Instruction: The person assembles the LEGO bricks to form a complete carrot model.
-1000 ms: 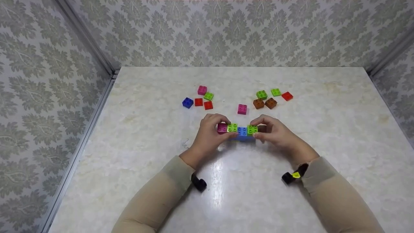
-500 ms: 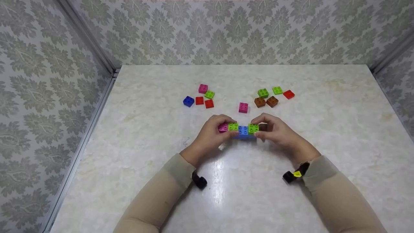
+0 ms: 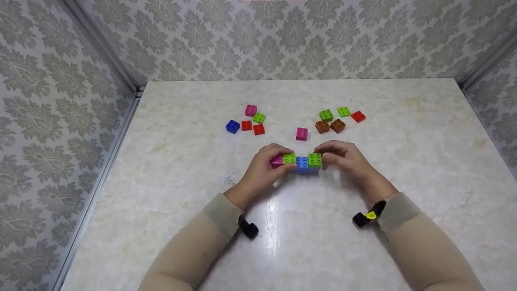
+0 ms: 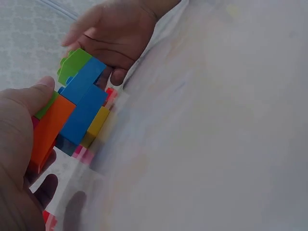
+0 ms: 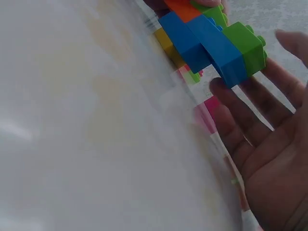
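Observation:
A built-up block of toy bricks stands at the middle of the table, its top row pink, green, blue and green. My left hand grips its left end, thumb in front and fingers behind. In the left wrist view an orange brick and blue bricks form lower layers, with a yellow brick at the bottom. Beside the right end, my right hand has its thumb lifted off. Its loosely extended fingers lie close behind the green end brick in the right wrist view.
A pink brick sits just beyond the block. Back left lie a blue brick, red plates, a green and a pink one. Back right are brown bricks, green ones and a red plate. Patterned walls surround the table.
My right thumb has come off the green end brick, and the right hand has loosened and shifted slightly right. My left hand keeps its grip on the brick block.

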### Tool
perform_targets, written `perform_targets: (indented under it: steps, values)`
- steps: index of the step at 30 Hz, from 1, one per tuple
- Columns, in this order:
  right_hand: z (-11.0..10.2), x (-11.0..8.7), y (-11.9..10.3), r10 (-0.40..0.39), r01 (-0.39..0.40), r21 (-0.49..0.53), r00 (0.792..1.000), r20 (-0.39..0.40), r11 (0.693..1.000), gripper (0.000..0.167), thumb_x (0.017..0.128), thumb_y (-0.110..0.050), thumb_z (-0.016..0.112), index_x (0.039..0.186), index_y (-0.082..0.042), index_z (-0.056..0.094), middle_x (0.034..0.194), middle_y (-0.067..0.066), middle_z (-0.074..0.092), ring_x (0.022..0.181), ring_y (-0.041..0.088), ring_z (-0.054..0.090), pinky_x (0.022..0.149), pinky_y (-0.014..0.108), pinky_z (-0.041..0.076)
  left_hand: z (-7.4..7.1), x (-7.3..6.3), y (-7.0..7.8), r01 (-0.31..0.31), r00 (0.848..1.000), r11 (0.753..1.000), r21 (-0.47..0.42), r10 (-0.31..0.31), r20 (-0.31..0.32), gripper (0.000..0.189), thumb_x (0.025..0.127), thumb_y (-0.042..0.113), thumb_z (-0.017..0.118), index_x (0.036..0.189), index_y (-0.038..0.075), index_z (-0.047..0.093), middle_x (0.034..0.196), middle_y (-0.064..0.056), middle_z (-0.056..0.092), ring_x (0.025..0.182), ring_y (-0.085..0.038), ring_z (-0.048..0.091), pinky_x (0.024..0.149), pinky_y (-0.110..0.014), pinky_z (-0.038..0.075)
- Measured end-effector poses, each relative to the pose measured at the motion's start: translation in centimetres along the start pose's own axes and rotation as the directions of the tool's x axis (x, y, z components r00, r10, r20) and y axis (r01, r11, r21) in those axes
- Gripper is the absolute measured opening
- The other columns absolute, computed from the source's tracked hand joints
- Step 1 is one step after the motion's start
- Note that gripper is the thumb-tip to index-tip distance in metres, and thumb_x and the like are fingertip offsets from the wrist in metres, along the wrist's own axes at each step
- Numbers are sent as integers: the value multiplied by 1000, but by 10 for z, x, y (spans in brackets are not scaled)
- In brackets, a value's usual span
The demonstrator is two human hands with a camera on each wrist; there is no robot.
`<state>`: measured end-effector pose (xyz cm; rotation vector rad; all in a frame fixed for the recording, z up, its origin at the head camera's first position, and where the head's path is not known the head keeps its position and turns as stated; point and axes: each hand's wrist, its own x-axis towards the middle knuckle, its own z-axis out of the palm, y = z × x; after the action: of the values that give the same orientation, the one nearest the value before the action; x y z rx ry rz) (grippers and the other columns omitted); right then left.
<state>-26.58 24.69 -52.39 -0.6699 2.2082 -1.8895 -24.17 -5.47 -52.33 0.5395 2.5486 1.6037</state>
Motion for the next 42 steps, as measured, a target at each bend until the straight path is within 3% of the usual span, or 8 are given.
perform_targets:
  steps: [3, 6, 10, 19, 27, 31, 38, 42]
  values:
    - [-3, 2, 2, -7, 9, 8, 984, -179, 1000, 26, 111, -1, 60, 128, 16, 71, 109, -9, 82, 103, 9, 75, 85, 23, 60, 0, 1, -1, -22, 1000, 1000, 7, 22, 4, 40, 101, 34, 88, 137, 20, 79, 137, 0, 74, 132, -19, 66, 124, -41, 53]
    - [-7, 6, 5, 5, -22, -44, 933, -359, 999, 24, 111, -5, 65, 126, 12, 74, 105, -9, 80, 98, 8, 73, 80, 21, 56, 0, 2, -3, -31, 1000, 999, 15, 31, 6, 40, 101, 34, 88, 137, 19, 79, 137, 0, 74, 132, -18, 66, 123, -40, 53]
    - [-17, 11, 8, 16, -113, -179, 882, -471, 977, 25, 110, -11, 71, 131, 2, 77, 117, -6, 76, 106, 6, 65, 89, 19, 49, 0, 1, -4, -29, 1000, 1000, 5, 29, 7, 39, 102, 32, 88, 137, 20, 78, 137, 0, 73, 132, -17, 66, 124, -40, 53]
    - [-40, 23, 11, 15, -205, -330, 867, -498, 921, 43, 108, -13, 75, 149, -1, 71, 153, 19, 61, 123, 29, 55, 101, 31, 42, 1, 1, -3, -26, 1000, 1000, -6, 26, 14, 40, 101, 33, 88, 138, 20, 78, 136, 1, 74, 131, -16, 66, 123, -40, 53]
    - [-44, 29, 11, 115, -310, -445, 904, -413, 840, 52, 111, -21, 70, 160, -4, 63, 170, 20, 52, 158, 42, 47, 125, 58, 45, -1, 1, -3, -11, 1000, 1000, -7, 11, 13, 40, 101, 34, 88, 138, 21, 78, 136, 3, 73, 132, -16, 66, 125, -40, 52]
    - [-45, 30, 11, 132, -344, -494, 901, -413, 799, 47, 111, -23, 70, 154, -5, 69, 166, 19, 60, 147, 43, 52, 119, 58, 46, -1, 1, -3, -15, 1000, 1000, 3, 15, 10, 41, 101, 35, 88, 138, 21, 77, 137, 3, 73, 132, -16, 66, 125, -40, 52]
    - [-46, 26, 12, 134, -366, -484, 884, -448, 795, 39, 109, -24, 77, 143, -5, 77, 143, 22, 76, 140, 46, 62, 124, 64, 45, 0, 1, -4, -29, 1000, 999, 19, 29, 13, 40, 102, 36, 87, 137, 20, 77, 136, 2, 74, 131, -16, 66, 124, -40, 52]
    - [-44, 24, 11, 138, -381, -484, 875, -464, 788, 36, 109, -25, 78, 140, -6, 78, 140, 22, 77, 134, 45, 66, 117, 62, 49, 0, 1, -3, -9, 1000, 1000, 16, 9, 18, 40, 102, 36, 87, 138, 22, 77, 137, 4, 73, 132, -15, 65, 125, -39, 52]
